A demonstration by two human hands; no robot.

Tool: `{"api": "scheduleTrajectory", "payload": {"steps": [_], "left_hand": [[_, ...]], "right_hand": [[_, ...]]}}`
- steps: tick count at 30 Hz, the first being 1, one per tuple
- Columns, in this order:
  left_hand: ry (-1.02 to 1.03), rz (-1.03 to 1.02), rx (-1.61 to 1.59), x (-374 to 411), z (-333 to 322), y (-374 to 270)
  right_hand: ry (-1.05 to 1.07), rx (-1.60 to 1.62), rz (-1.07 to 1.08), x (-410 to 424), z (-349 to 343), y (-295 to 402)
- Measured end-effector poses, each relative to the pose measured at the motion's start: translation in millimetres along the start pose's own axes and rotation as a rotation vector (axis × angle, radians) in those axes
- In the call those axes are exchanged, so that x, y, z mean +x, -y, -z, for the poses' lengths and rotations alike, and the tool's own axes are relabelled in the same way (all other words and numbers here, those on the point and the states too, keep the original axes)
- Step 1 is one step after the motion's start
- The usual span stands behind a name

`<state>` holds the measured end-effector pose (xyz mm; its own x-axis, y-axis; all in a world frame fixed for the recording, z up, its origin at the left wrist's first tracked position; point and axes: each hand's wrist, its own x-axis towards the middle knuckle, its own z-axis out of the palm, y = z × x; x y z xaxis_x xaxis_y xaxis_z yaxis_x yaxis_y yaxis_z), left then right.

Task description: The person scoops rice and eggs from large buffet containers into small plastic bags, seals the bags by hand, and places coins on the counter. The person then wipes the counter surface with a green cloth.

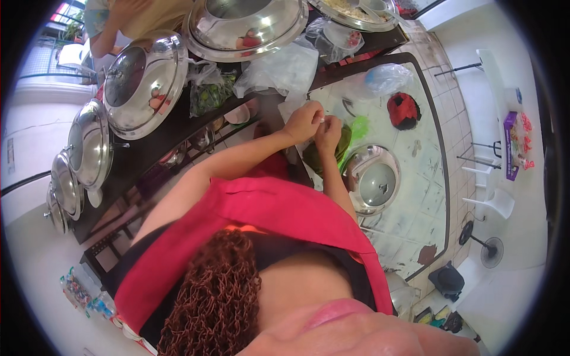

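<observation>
My left hand and my right hand meet over the near left edge of a glass-topped table. Their fingertips pinch together around a small white thing, too small to identify. Beneath my right hand lies something dark green, perhaps leaves, partly hidden by the hand. Bright green plastic is bunched beside it. To the right of my right forearm sits a round steel lid with a glass centre. Thin clear plastic bags lie just beyond my left hand.
Several domed steel lids line a dark counter to the left, near a bag of green produce. A red-and-black cloth item and a bluish plastic bag rest on the glass. Another person's arm shows at top left.
</observation>
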<state>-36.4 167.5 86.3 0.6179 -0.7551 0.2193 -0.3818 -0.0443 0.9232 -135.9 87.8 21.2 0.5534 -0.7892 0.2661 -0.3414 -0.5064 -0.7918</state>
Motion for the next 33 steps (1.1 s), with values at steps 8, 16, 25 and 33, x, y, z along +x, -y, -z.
{"api": "scheduleTrajectory", "payload": {"steps": [8, 16, 25, 33], "left_hand": [[-0.169, -0.248, 0.406, 0.4, 88.5, -18.9], [-0.116, -0.327, 0.590, 32.0, 146.1, 11.6], [-0.011, -0.330, 0.693, 16.5, 157.8, 30.8], [-0.078, -0.083, 0.691, 31.5, 150.9, 43.9]], "right_hand": [[-0.240, -0.240, 0.134, 42.1, 14.4, 10.8], [0.312, 0.322, 0.413, 47.6, -46.6, 118.2], [0.065, -0.372, 0.399, 85.3, -88.2, 136.8], [-0.139, 0.050, 0.343, 105.0, -28.2, 183.3]]}}
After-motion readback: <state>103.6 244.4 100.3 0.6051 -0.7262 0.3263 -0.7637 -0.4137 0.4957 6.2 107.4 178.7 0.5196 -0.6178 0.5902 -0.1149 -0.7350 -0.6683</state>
